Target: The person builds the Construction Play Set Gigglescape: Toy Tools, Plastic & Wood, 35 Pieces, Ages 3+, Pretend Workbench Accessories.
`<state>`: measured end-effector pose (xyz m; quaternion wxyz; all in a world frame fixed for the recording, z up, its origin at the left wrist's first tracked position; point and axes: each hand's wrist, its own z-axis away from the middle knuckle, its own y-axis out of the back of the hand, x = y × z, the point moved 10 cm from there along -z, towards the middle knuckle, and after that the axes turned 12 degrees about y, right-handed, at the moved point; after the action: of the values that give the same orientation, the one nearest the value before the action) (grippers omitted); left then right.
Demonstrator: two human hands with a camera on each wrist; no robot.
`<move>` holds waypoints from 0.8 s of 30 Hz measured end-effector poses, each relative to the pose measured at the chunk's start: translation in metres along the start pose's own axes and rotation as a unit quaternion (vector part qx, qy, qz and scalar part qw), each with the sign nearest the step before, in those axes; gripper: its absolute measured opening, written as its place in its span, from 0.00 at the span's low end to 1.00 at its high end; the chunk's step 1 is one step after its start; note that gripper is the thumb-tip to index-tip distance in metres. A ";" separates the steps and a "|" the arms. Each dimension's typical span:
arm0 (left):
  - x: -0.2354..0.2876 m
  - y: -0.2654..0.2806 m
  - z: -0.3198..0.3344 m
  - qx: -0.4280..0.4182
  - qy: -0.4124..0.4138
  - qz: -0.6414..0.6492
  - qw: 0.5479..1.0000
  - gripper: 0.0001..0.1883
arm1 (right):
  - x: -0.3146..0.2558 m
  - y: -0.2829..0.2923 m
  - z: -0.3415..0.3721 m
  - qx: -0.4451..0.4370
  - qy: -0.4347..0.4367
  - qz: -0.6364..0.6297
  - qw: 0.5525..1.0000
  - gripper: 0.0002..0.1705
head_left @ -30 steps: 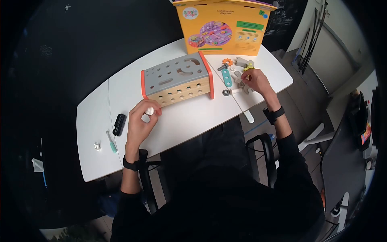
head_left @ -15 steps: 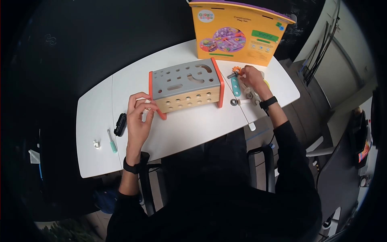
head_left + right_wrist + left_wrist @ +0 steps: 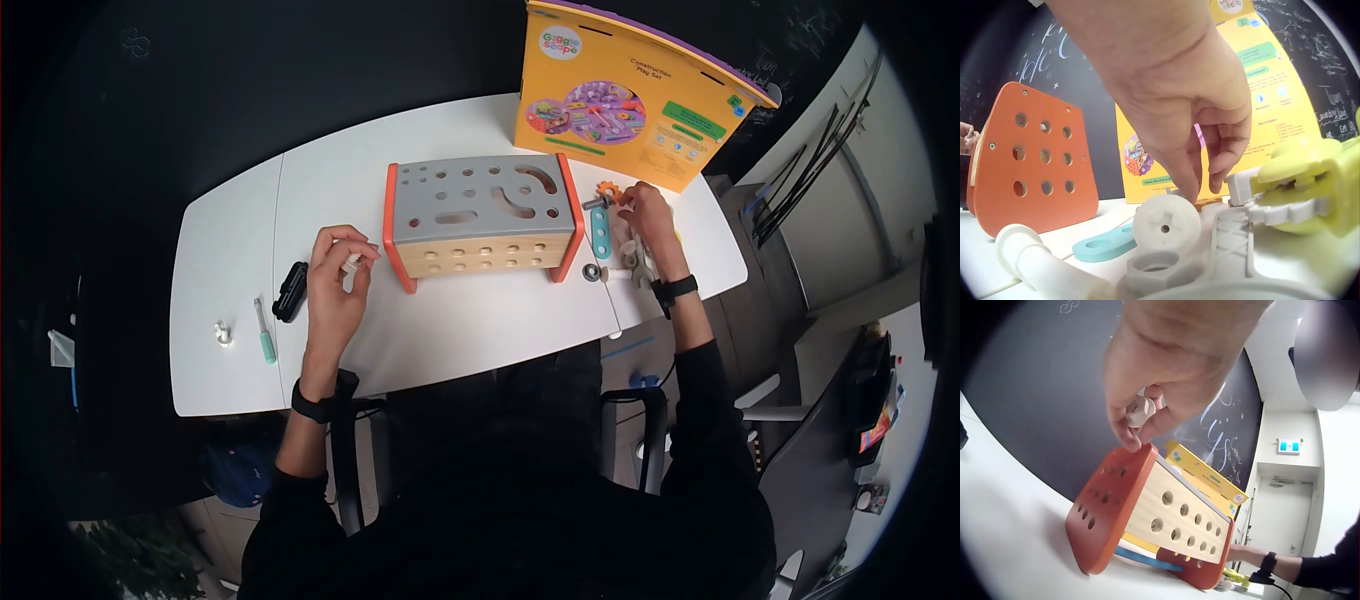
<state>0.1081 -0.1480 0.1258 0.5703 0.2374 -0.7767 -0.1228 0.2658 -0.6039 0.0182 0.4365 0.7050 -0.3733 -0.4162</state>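
My left hand [image 3: 335,285] pinches a small white toy bolt [image 3: 1141,411] between thumb and fingers, just off the red end panel [image 3: 1110,506] of the toy workbench. That workbench has a grey top [image 3: 470,200] with holes and slots, and a wooden front [image 3: 485,257] with two rows of holes. Over the loose toy parts to its right, my right hand [image 3: 652,220] reaches down with fingers apart, tips close above an orange gear [image 3: 608,192]. Below the hand lie a teal strip [image 3: 600,232], a white screw [image 3: 1166,224] and a grey nut [image 3: 1160,270].
A yellow play-set box [image 3: 620,110] stands behind the parts. On the left are a black case [image 3: 290,292], a green-handled screwdriver [image 3: 265,335] and a white piece [image 3: 223,333]. A yellow toy part [image 3: 1310,181] lies right of the right hand.
My right hand has moved from the nearer parts toward the orange gear. My left hand still holds the white bolt and has turned slightly. The head view has shifted.
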 end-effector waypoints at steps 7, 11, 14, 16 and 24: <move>-0.003 -0.002 0.004 -0.007 0.051 0.054 0.997 0.16 | 0.008 0.020 0.011 0.030 -0.030 -0.001 0.999 0.12; -0.004 -0.006 0.008 -0.007 0.061 0.072 0.995 0.18 | 0.006 0.015 0.015 0.036 0.039 0.013 0.999 0.13; 0.003 -0.001 0.010 0.010 -0.020 -0.118 0.993 0.23 | 0.002 0.009 0.014 0.017 0.021 0.019 0.999 0.16; -0.021 0.000 0.011 0.024 0.036 -0.165 0.985 0.23 | 0.000 0.005 0.012 -0.001 0.022 0.017 1.000 0.15; -0.083 -0.053 0.014 -0.125 0.183 -0.290 0.931 0.31 | -0.023 0.028 0.005 0.011 0.010 0.011 1.000 0.11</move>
<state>0.1270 -0.1523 0.0280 0.6675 0.3975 -0.5342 -0.3333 0.2481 -0.5949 0.0490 0.4369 0.7100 -0.3811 -0.3997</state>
